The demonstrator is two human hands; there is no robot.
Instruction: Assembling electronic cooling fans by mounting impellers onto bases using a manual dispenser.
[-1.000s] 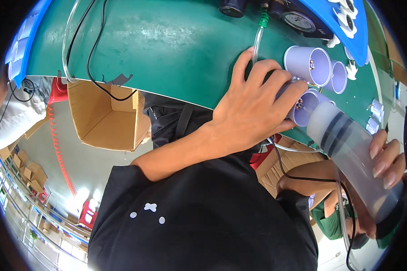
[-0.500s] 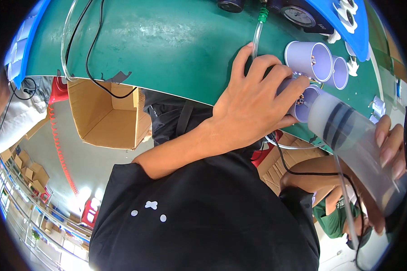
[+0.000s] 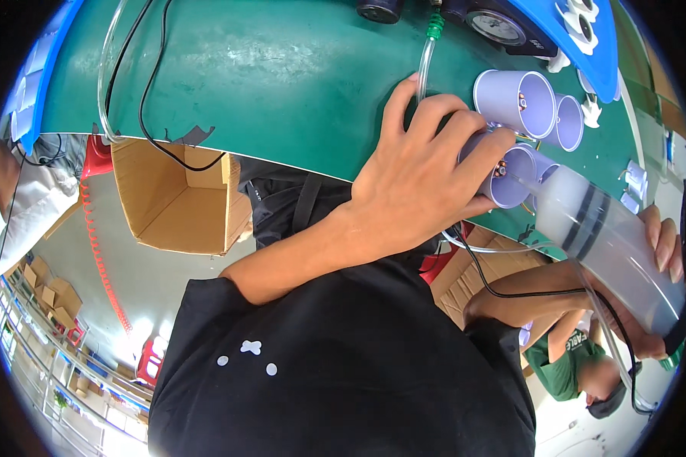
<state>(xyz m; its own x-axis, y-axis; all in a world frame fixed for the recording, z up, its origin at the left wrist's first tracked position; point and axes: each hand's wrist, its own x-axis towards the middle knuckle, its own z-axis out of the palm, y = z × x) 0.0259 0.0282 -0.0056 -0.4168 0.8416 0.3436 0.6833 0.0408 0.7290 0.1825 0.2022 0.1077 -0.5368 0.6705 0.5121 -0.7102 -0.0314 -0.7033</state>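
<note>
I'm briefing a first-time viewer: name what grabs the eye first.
The large translucent syringe at right, in the right hand, points its thin tip toward a lavender cup. Near centre, the left hand grips that cup over the green table.

Green shirt [image 3: 549, 375], lower right: pale capital letters on the cloth, only partly in view. Gauge [image 3: 497, 27], round, pale dial, upper right: fine dial markings, too small to read. Black box [image 3: 523, 46], bearing the gauge: short pale lettering near one corner, too small to read.
</note>
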